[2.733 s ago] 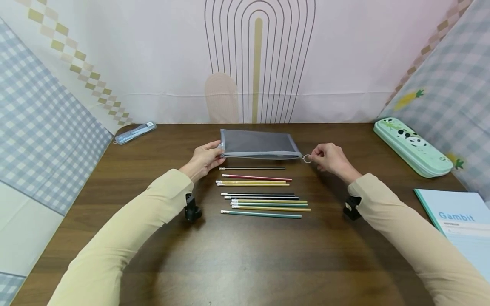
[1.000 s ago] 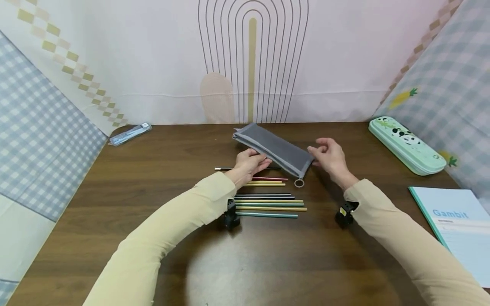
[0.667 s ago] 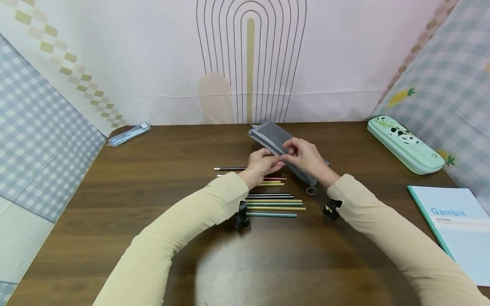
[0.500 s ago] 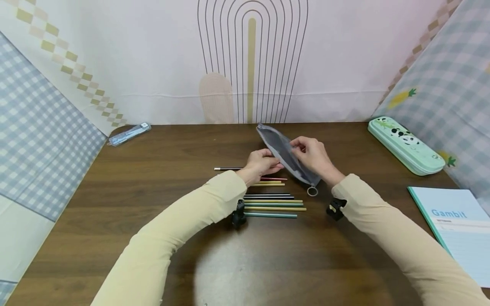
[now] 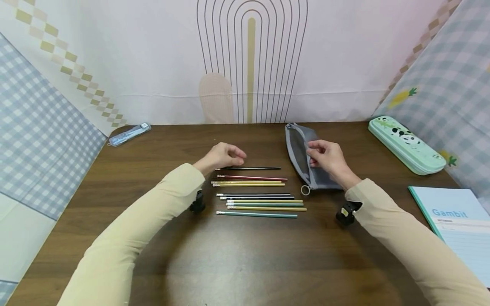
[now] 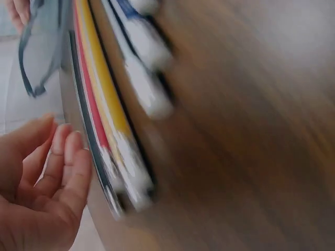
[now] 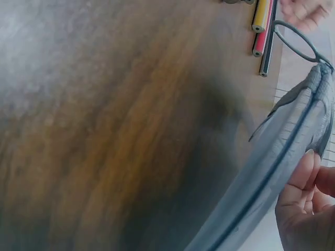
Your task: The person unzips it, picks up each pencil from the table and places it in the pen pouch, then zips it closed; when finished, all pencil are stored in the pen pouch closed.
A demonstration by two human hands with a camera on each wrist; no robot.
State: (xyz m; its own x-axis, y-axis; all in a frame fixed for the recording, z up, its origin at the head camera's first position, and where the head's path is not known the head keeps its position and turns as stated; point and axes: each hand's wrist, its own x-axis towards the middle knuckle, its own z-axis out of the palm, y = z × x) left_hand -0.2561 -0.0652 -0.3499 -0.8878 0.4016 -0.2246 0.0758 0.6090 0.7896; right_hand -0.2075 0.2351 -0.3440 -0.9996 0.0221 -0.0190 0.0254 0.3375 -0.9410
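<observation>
Gray pouch [image 5: 319, 178], beside the pencils [image 5: 254, 194]: pinching its wide-open lip with the right hand [image 5: 329, 159], covering its middle; loosely bending the fingers of the left hand [image 5: 222, 155], hiding a bit of the farthest pencil [image 5: 256, 168].

Place: draped, study-style nook, room type not discernible | wood-grained surface [image 5: 237, 259] seen | behind surface: printed white cloth [image 5: 153, 63] hung | left and right of surface: checked cloth [image 5: 42, 123] hung | on surface: pencils [image 5: 260, 215], notebook [image 5: 455, 204], panda-printed case [image 5: 407, 144] laid
</observation>
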